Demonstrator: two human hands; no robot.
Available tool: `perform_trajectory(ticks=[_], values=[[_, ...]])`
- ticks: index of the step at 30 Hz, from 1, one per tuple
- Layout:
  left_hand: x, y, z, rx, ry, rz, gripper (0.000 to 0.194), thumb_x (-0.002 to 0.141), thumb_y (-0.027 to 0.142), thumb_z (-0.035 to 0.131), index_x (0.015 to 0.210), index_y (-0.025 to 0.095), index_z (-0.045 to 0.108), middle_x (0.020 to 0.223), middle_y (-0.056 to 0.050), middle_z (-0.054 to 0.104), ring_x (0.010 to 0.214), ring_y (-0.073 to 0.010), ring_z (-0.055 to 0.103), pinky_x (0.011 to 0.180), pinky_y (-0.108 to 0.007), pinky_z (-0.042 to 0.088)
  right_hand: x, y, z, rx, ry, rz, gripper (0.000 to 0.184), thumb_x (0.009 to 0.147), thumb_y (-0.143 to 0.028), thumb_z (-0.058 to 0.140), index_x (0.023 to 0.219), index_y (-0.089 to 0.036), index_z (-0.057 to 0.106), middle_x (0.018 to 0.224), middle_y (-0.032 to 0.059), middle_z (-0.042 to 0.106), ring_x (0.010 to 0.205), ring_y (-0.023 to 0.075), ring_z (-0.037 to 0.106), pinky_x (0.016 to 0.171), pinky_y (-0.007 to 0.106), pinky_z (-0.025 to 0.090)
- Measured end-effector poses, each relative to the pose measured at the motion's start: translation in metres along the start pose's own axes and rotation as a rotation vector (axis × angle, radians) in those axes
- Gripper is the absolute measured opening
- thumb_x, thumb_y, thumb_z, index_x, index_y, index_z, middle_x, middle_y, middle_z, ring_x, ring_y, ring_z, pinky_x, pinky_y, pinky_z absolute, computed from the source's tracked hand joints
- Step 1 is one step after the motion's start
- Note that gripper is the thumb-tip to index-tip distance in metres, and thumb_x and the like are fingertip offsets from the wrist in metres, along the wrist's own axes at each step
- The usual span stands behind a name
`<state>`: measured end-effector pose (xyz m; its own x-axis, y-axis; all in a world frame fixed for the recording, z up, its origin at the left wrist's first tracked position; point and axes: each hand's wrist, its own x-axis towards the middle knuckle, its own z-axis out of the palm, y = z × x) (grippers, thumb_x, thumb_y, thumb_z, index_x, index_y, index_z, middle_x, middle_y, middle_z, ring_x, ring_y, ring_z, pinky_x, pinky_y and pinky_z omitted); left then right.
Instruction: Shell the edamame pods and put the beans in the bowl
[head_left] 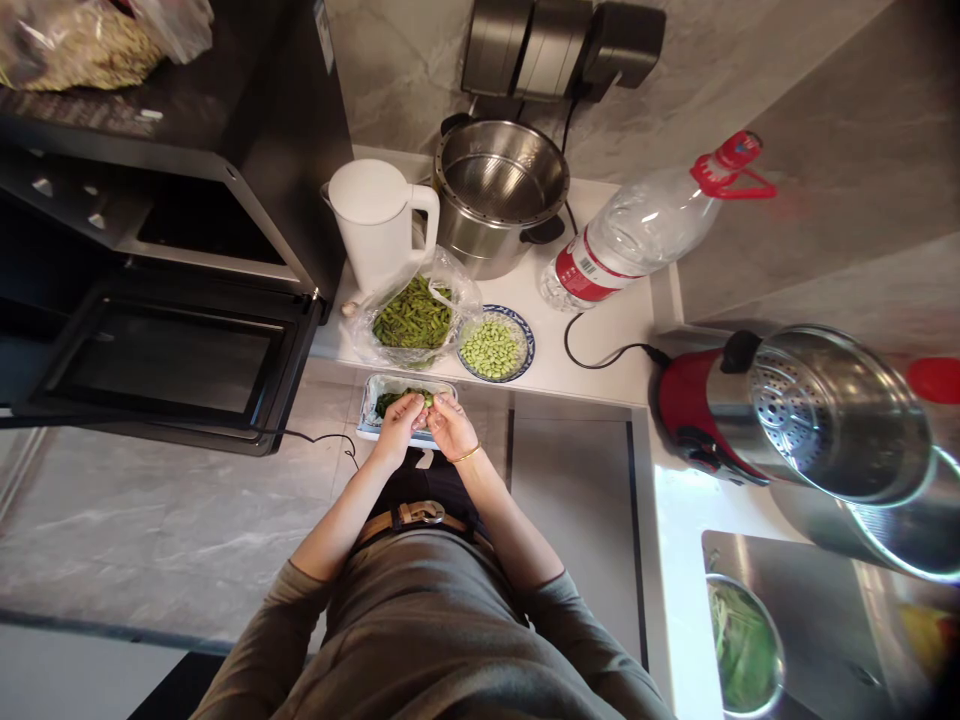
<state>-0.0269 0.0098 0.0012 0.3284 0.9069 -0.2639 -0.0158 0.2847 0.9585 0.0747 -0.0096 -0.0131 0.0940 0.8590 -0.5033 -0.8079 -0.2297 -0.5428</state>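
Note:
Both of my hands meet just in front of the counter edge, pinching a green bean pod (427, 398) between them. My left hand (401, 425) has its fingertips closed on one side of the pod. On the other side, my right hand (454, 428), with a gold bracelet at its wrist, grips it too. Below the hands is a light-coloured bin (367, 410) with dark green pods inside. A clear plastic bag (367, 330) full of green pods (412, 315) lies on the counter. Beside it, a blue-rimmed plate (527, 335) holds shelled green beans (491, 348).
Behind the bag stand a white pitcher (367, 215) and a steel pot (487, 235). A large water bottle (630, 240) is to their right. At left, an oven door (165, 355) hangs down. A red-based steamer (697, 400) and a sink (810, 590) are at right.

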Motion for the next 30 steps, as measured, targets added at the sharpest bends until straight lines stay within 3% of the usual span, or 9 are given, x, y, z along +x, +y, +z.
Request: perform_trajectory(ticks=[4, 6, 8, 13, 20, 26, 30], values=[[0.002, 0.003, -0.007, 0.5, 0.097, 0.254, 0.032, 0.089, 0.041, 0.045, 0.064, 0.02, 0.046, 0.061, 0.001, 0.046, 0.061, -0.0126, 0.046, 0.061, -0.026, 0.039, 0.002, 0.004, 0.001, 0.031, 0.032, 0.088, 0.023, 0.065, -0.027, 0.078, 0.059, -0.019, 0.058, 0.051, -0.0057, 0.052, 0.045, 0.0059, 0.042, 0.04, 0.019, 0.034], [0.003, 0.005, -0.013, 0.784, 0.096, 0.399, 0.027, 0.088, 0.032, 0.046, 0.064, 0.02, 0.048, 0.066, -0.002, 0.05, 0.07, -0.0156, 0.051, 0.07, -0.029, 0.041, 0.003, 0.007, 0.002, 0.008, 0.052, 0.127, 0.025, 0.066, -0.032, 0.078, 0.058, -0.018, 0.059, 0.051, -0.0054, 0.053, 0.046, 0.0061, 0.043, 0.041, 0.019, 0.036], [0.004, 0.005, -0.019, 0.921, 0.076, 0.467, 0.025, 0.088, 0.027, 0.044, 0.065, 0.02, 0.049, 0.068, -0.003, 0.052, 0.074, -0.0168, 0.053, 0.073, -0.029, 0.042, 0.004, 0.008, 0.002, -0.014, 0.057, 0.143, 0.026, 0.064, -0.032, 0.08, 0.056, -0.018, 0.059, 0.05, -0.0054, 0.054, 0.045, 0.0055, 0.044, 0.043, 0.019, 0.038], [0.008, 0.003, -0.026, 0.824, 0.122, 0.43, 0.024, 0.093, 0.026, 0.037, 0.074, 0.02, 0.051, 0.067, -0.001, 0.054, 0.065, -0.0138, 0.052, 0.064, -0.025, 0.04, 0.005, 0.004, 0.001, -0.073, 0.022, 0.145, 0.021, 0.056, -0.028, 0.085, 0.065, -0.016, 0.07, 0.061, -0.0008, 0.067, 0.052, 0.0053, 0.055, 0.049, 0.016, 0.046], [0.011, 0.004, -0.028, 0.766, 0.146, 0.386, 0.026, 0.092, 0.03, 0.04, 0.072, 0.02, 0.051, 0.064, 0.0, 0.053, 0.062, -0.0125, 0.051, 0.062, -0.025, 0.038, 0.004, -0.001, 0.001, -0.118, -0.025, 0.116, 0.02, 0.06, -0.025, 0.083, 0.074, -0.016, 0.073, 0.069, 0.0019, 0.072, 0.063, 0.011, 0.066, 0.063, 0.022, 0.057], [0.011, 0.005, -0.029, 0.779, 0.173, 0.396, 0.025, 0.093, 0.03, 0.041, 0.074, 0.02, 0.054, 0.066, 0.0, 0.055, 0.062, -0.0122, 0.052, 0.063, -0.024, 0.039, 0.005, -0.002, -0.003, -0.089, -0.035, 0.11, 0.017, 0.064, -0.018, 0.078, 0.08, -0.017, 0.073, 0.076, 0.0031, 0.075, 0.072, 0.0139, 0.07, 0.072, 0.026, 0.058], [0.013, 0.005, -0.04, 0.858, 0.211, 0.392, 0.028, 0.094, 0.03, 0.039, 0.076, 0.019, 0.056, 0.068, -0.001, 0.056, 0.062, -0.0126, 0.053, 0.064, -0.024, 0.04, 0.004, -0.011, -0.008, -0.044, -0.073, 0.175, 0.021, 0.071, -0.014, 0.066, 0.09, -0.018, 0.072, 0.093, 0.0054, 0.076, 0.09, 0.0159, 0.07, 0.084, 0.028, 0.056]])
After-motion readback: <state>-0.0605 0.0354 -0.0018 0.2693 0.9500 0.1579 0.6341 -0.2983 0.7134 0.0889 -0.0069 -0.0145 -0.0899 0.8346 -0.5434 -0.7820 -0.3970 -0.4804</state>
